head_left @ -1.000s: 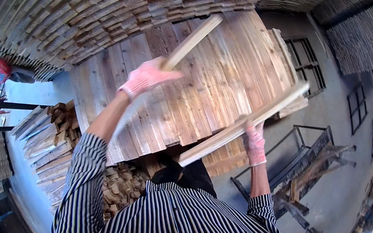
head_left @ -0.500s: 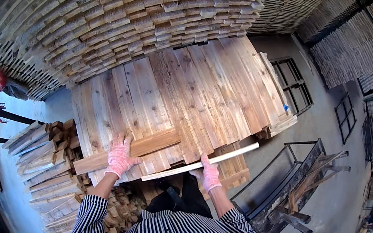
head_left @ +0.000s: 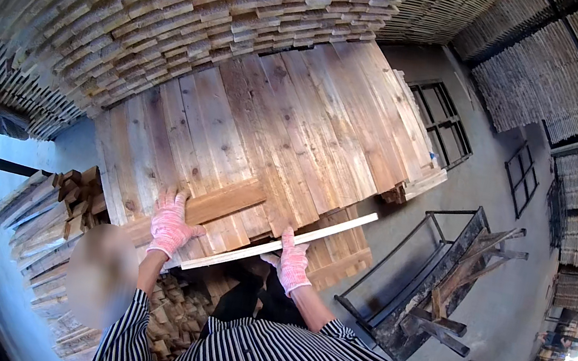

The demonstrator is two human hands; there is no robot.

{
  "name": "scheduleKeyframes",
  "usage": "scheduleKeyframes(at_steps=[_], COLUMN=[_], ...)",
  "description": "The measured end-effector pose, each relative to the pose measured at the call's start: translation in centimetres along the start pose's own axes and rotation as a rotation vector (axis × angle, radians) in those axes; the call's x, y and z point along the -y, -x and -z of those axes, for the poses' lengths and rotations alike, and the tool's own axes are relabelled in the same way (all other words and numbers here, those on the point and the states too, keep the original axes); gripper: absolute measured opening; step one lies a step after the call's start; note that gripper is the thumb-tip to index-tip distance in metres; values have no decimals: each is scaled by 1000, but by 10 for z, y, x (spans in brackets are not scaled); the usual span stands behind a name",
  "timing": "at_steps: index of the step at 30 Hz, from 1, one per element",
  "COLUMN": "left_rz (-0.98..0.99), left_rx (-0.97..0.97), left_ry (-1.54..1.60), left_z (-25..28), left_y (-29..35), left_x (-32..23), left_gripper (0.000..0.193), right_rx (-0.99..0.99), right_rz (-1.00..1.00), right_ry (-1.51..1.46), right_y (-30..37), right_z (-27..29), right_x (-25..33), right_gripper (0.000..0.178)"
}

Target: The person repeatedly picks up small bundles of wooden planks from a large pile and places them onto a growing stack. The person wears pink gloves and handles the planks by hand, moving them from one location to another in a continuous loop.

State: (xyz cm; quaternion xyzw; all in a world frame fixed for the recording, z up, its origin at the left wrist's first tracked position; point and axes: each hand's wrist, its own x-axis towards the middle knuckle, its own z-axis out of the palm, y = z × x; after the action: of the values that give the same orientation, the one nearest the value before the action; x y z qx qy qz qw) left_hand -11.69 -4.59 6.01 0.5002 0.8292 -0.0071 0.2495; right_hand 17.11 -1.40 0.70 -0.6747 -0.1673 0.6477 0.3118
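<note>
My left hand (head_left: 173, 224), in a pink-and-white knit glove, lies with spread fingers on a brown board (head_left: 228, 201). That board rests crosswise on a broad stack of planks (head_left: 267, 131), near its front edge. In my right hand (head_left: 292, 264), gloved alike, is a long, narrow, pale wooden board (head_left: 330, 231) turned on its edge. The thumb shows on the far side of this pale board, while the other fingers are partly hidden beneath. It spans the front of the stack, its left end close to my left wrist.
Stacked lumber (head_left: 202, 13) rises behind the planks. Loose wood pieces (head_left: 53, 217) lie at the left, partly covered by a blurred patch. To the right stands a black metal frame (head_left: 426, 272) with scrap wood on it. Another dark frame (head_left: 440, 122) lies beyond the stack.
My right hand and the pale board have shifted left along the stack's front, and more of the board's face shows. My left hand stays on the brown board. The whole view has shifted slightly.
</note>
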Motion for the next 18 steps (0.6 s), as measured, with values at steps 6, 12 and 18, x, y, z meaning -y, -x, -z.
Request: scheduleKeyframes(at_steps=[6,12,18], left_rz=[-44,-3,42], left_rx=[-94,-84,59], left_ry=[25,32,20], left_z=[-7,-3,-1], left_y=[4,11,33], left_x=[2,1,-23], left_gripper=[98,85,80], right_rx=[11,267,501], right_rz=[648,840,1076], right_ry=[250,1383,2033], right_y=[0,-78,-131], right_z=[58,89,60], right_x=[100,259,300], right_gripper=[91,105,102])
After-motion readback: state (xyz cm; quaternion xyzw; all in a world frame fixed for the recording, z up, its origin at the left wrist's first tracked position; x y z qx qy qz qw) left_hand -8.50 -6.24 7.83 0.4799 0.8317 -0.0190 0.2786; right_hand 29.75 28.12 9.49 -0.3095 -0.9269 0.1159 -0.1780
